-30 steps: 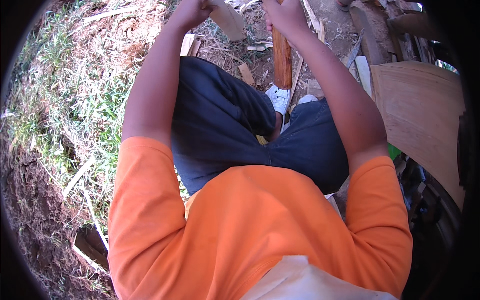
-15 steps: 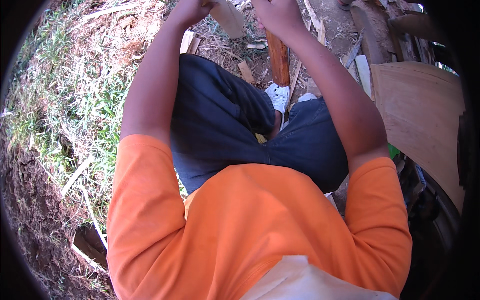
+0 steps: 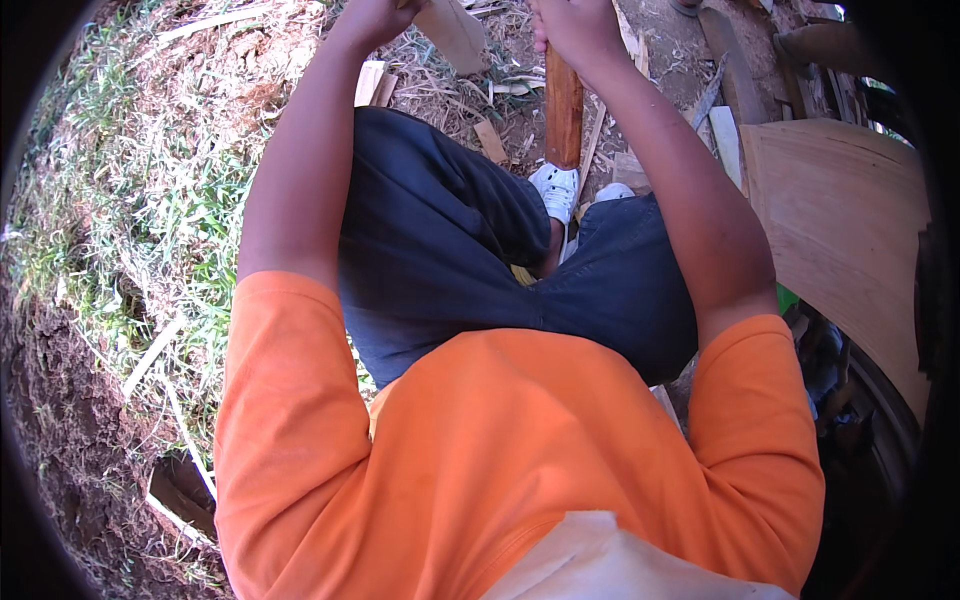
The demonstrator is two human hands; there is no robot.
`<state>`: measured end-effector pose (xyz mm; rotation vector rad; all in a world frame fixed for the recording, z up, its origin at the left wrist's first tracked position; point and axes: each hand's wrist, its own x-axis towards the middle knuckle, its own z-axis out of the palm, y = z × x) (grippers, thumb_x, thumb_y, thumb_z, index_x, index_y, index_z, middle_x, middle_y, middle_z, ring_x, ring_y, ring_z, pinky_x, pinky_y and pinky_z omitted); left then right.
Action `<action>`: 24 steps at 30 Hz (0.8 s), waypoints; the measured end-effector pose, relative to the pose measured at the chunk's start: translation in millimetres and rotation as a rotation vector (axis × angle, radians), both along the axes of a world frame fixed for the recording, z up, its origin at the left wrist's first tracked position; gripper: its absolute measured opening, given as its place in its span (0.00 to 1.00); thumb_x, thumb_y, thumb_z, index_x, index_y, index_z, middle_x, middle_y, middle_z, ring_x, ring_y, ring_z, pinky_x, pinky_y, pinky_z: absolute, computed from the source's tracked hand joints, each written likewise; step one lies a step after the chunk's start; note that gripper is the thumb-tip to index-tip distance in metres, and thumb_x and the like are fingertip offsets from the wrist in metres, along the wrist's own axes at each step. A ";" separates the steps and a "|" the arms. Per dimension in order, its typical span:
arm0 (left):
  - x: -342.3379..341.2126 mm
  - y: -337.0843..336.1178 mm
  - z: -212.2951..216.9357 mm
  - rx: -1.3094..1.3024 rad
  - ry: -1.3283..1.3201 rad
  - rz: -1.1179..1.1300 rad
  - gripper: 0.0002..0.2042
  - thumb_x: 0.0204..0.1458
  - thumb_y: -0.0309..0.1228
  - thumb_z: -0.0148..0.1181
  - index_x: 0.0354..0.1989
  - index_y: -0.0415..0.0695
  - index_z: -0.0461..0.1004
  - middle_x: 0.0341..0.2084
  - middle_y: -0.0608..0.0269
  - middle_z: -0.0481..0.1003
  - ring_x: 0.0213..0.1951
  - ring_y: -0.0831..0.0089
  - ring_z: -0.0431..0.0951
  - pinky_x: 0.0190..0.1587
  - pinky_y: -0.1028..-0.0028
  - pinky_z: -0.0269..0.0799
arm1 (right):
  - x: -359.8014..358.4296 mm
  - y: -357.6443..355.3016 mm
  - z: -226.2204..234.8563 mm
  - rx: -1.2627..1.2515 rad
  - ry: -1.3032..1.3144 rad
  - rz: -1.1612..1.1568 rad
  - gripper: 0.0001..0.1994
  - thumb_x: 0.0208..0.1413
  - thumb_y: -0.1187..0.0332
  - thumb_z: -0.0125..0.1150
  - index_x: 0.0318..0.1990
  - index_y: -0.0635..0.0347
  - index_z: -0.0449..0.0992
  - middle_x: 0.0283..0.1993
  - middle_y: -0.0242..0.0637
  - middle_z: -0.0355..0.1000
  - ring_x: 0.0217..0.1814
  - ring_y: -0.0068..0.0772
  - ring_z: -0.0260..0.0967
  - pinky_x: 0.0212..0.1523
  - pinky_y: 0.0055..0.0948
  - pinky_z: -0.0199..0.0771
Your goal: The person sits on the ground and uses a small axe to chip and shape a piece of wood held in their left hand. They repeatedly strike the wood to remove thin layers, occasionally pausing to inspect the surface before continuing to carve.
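right hand clamped on brown wooden bar, its lower end by 1 white shoe; left hand at pale wood piece, grip cropped, cannot tell.

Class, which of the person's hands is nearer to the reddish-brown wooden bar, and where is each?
Right. The right hand is curled around the upper visible part of the reddish-brown wooden bar; the left hand is apart from it, off to its left.
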<state>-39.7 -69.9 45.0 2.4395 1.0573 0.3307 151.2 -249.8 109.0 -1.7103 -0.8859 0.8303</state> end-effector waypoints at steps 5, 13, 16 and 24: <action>9.8 -5.4 2.1 -0.015 -0.002 0.017 0.10 0.52 0.34 0.65 0.37 0.40 0.79 0.31 0.41 0.80 0.37 0.43 0.82 0.40 0.52 0.77 | -16.3 -20.5 -61.4 -0.366 -0.101 0.159 0.21 0.67 0.57 0.58 0.57 0.66 0.69 0.29 0.38 0.73 0.16 0.26 0.70 0.20 0.29 0.76; -6.9 8.6 -11.3 0.008 0.088 -0.003 0.09 0.50 0.33 0.66 0.35 0.41 0.80 0.30 0.42 0.80 0.36 0.42 0.81 0.38 0.52 0.76 | -8.4 12.1 6.0 0.135 -0.216 -0.014 0.15 0.65 0.60 0.60 0.50 0.63 0.74 0.33 0.43 0.77 0.33 0.38 0.77 0.38 0.42 0.77; 1.9 6.2 -5.4 -0.021 -0.041 -0.069 0.09 0.50 0.32 0.67 0.34 0.40 0.79 0.29 0.42 0.80 0.35 0.42 0.81 0.37 0.52 0.76 | -3.4 0.8 -31.4 0.024 -0.343 0.035 0.18 0.67 0.58 0.59 0.57 0.61 0.70 0.28 0.33 0.69 0.25 0.26 0.70 0.26 0.31 0.74; 1.4 3.2 -9.6 0.019 0.005 -0.040 0.10 0.51 0.35 0.67 0.31 0.39 0.78 0.28 0.41 0.79 0.34 0.43 0.81 0.37 0.53 0.76 | -5.0 -3.2 -26.1 -0.112 -0.233 0.093 0.17 0.65 0.61 0.59 0.54 0.62 0.72 0.34 0.42 0.74 0.31 0.36 0.74 0.33 0.37 0.75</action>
